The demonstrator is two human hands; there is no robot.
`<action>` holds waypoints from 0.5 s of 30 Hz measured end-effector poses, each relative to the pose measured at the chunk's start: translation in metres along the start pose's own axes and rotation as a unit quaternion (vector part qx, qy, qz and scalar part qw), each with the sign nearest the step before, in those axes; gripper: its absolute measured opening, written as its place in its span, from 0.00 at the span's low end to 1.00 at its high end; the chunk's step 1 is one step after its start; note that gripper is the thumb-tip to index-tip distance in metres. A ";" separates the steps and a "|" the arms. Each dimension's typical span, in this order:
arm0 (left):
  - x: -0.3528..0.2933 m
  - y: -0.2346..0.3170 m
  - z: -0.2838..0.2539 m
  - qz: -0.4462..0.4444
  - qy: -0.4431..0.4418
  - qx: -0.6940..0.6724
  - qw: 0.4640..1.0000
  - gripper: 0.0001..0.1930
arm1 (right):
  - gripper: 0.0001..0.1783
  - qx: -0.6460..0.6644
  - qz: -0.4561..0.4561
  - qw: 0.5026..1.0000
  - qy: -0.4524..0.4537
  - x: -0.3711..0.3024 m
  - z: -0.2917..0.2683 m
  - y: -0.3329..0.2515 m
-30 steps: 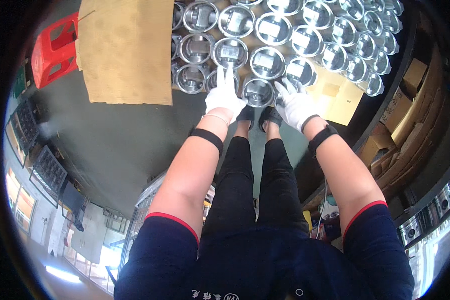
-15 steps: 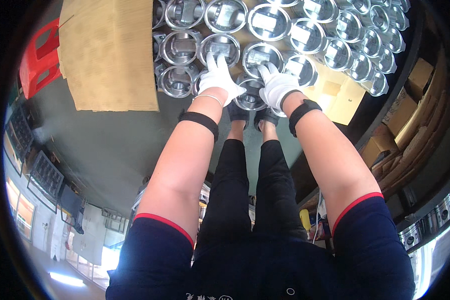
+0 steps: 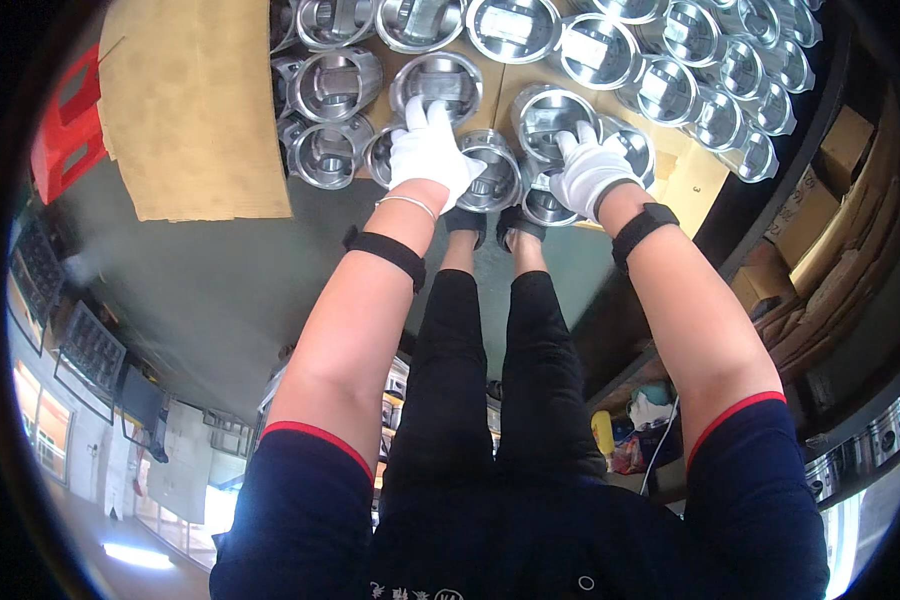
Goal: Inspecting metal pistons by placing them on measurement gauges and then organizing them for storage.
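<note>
By the near edge of the tabletop [image 3: 498,92], the right hand [image 3: 592,172] bends fingers over a metal cup [image 3: 542,115]; the left hand [image 3: 430,152] extends fingers onto another cup [image 3: 437,80]; grips unclear. Both seem heavy, stiff, slick, best held around the walls.

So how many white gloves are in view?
2: one white glove on the left hand, at a metal piston; another on the right hand, at another piston. Any others could be hidden.

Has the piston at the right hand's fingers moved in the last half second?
Yes. The piston by the right hand has shifted to the person's right, nearer the yellow sheet.
</note>
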State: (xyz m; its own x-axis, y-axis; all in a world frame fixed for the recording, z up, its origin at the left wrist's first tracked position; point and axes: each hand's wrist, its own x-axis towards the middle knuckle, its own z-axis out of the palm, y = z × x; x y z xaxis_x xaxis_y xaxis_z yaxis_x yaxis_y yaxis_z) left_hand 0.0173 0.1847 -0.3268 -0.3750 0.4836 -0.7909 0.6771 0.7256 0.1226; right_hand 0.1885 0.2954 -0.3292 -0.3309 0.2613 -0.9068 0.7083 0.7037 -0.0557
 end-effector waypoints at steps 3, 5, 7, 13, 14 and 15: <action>-0.001 0.014 0.013 0.040 0.035 0.028 0.998 0.43 | 0.39 0.041 0.034 0.998 -0.030 0.002 0.008 0.003; 0.004 0.015 0.025 0.071 0.076 0.056 0.993 0.36 | 0.40 0.023 0.038 0.999 -0.006 0.002 0.009 -0.002; 0.012 0.013 0.032 0.082 0.078 0.070 0.991 0.35 | 0.33 0.070 0.050 0.995 0.049 0.008 0.024 -0.004; 0.011 0.008 0.039 0.120 0.095 0.072 0.986 0.32 | 0.19 0.088 0.056 0.977 0.187 0.010 0.049 0.001; 0.011 0.008 0.041 0.121 0.095 0.075 0.985 0.32 | 0.19 0.091 0.056 0.977 0.187 0.009 0.051 0.001; 0.011 0.009 0.042 0.104 0.101 0.078 0.986 0.33 | 0.18 0.092 0.048 0.975 0.198 0.009 0.051 0.000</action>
State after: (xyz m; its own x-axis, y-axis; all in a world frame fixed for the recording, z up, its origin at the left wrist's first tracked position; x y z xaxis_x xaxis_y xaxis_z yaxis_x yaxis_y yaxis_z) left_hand 0.0457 0.1759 -0.3599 -0.3252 0.7133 -0.6208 0.8360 0.5237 0.1638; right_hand 0.2171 0.2643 -0.3582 -0.4470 0.5804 -0.6806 0.8357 0.5423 -0.0865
